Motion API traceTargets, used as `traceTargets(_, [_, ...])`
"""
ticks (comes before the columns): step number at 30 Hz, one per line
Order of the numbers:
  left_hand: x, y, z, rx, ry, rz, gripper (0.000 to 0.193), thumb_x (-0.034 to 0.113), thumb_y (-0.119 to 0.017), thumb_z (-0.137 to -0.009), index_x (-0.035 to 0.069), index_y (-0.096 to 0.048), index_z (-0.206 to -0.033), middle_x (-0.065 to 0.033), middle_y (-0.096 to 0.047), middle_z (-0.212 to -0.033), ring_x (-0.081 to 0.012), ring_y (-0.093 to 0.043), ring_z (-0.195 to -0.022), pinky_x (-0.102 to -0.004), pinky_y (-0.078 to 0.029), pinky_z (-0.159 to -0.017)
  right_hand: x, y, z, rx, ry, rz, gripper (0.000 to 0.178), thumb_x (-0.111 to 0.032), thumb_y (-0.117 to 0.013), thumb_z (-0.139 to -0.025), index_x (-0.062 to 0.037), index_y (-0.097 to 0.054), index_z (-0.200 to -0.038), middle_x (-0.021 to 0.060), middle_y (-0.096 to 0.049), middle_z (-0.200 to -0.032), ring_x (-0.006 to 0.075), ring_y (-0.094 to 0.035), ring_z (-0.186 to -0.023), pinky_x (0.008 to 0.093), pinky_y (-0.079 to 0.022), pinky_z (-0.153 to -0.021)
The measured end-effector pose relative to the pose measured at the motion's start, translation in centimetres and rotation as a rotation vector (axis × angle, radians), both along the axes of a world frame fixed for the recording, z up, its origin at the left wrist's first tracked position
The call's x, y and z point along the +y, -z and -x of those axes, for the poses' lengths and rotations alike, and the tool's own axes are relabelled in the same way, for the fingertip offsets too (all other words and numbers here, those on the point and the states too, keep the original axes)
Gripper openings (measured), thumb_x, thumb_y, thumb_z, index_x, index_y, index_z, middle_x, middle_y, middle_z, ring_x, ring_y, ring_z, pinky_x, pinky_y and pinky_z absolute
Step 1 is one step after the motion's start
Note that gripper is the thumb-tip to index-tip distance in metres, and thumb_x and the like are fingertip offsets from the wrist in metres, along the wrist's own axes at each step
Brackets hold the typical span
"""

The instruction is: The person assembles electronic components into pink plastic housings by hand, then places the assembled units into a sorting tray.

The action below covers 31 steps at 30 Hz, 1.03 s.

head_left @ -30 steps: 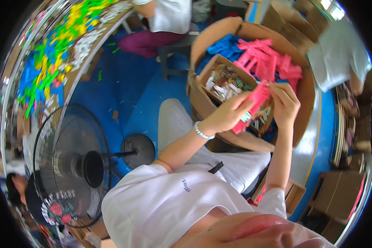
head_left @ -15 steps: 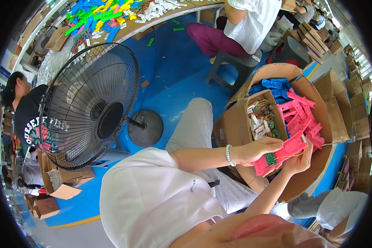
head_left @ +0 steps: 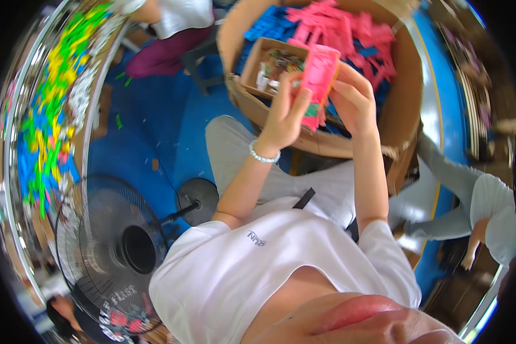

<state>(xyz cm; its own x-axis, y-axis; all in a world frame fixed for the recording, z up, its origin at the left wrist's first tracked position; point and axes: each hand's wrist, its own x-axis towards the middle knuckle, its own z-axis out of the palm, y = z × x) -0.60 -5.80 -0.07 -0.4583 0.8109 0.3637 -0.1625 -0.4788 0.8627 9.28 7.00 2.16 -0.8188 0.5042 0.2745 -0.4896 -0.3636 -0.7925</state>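
Observation:
Both hands hold one pink plastic casing, tilted slightly, over the near side of a large open carton. A small green circuit board shows at its lower end. My left hand, with a beaded bracelet on the wrist, grips the casing's left side between thumb and fingers. My right hand has its fingers curled against the right edge; its fingertips are partly hidden. Just beyond stands a small cardboard box with white parts and wired boards. More pink casings and blue casings lie around it.
The large round-sided carton stands ahead of my legs. To the left are a floor fan and a long table heaped with coloured plastic parts. Another person sits beyond the carton; someone in pale clothes is at the right.
The view has swung to the right, so carton and hands now appear higher and nearer the middle. The casing stands more upright in both hands; the yellow wire no longer shows clearly.

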Motion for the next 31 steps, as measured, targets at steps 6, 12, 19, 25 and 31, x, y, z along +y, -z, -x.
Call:
traceTargets(6, [1.4, 1.3, -2.0, 0.188, -0.13, 0.048, 0.04, 0.02, -0.051, -0.102, -0.002, -0.041, -0.135, -0.0133, -0.05, -0.132, -0.0185, -0.052, -0.116, -0.0305, -0.043, -0.098, -0.8, -0.4, -3.0, -0.298, 0.523, -0.411, 0.028, -0.001, -0.068, -0.084, 0.0015, -0.068, -0.113, 0.0069, -0.072, -0.093, 0.0104, -0.065, -0.082, 0.0261, -0.053, -0.074])
traceTargets(12, [2.9, -3.4, -4.7, 0.082, -0.044, -0.139, 0.039, 0.011, -0.052, -0.096, -0.009, -0.048, -0.129, -0.0228, -0.054, -0.13, -0.0295, -0.055, -0.12, -0.0416, -0.05, -0.097, -2.6, -0.6, -5.5, -0.173, 0.938, -0.938, 0.033, 0.002, -0.072, -0.077, -0.0014, -0.07, -0.11, 0.0167, -0.07, -0.107, 0.0298, -0.07, -0.089, 0.0334, -0.058, -0.076])
traceTargets(19, [6.4, -3.8, -10.0, 0.065, -0.078, -0.117, 0.024, 0.0, -0.051, -0.092, -0.011, -0.06, -0.111, -0.0232, -0.065, -0.114, -0.0283, -0.065, -0.104, -0.0349, -0.054, -0.092, -3.0, 0.7, -9.6, -0.195, 1.287, -0.975, 0.041, 0.002, -0.072, -0.077, -0.0051, -0.068, -0.118, 0.0148, -0.069, -0.112, 0.0264, -0.07, -0.093, 0.0319, -0.059, -0.076])
traceTargets(25, [9.2, -0.4, -14.3, 0.386, -0.032, -0.343, 0.026, 0.002, -0.05, -0.095, -0.006, -0.059, -0.119, -0.0184, -0.065, -0.119, -0.024, -0.064, -0.106, -0.0329, -0.052, -0.091, -3.2, 1.7, -14.7, -0.375, 1.262, -0.628, 0.042, 0.007, -0.07, -0.076, -0.0028, -0.066, -0.116, 0.0127, -0.069, -0.109, 0.0272, -0.07, -0.091, 0.0314, -0.059, -0.071])
traceTargets(31, [7.9, -2.9, -15.3, 0.372, 0.073, -0.352, 0.03, 0.003, -0.053, -0.095, -0.008, -0.058, -0.123, -0.0234, -0.061, -0.126, -0.0251, -0.062, -0.114, -0.0329, -0.048, -0.099, -4.0, -0.3, -16.4, -0.306, 1.421, -0.882, 0.039, 0.007, -0.07, -0.076, -0.0041, -0.069, -0.114, 0.0142, -0.068, -0.114, 0.0279, -0.069, -0.098, 0.0325, -0.058, -0.081])
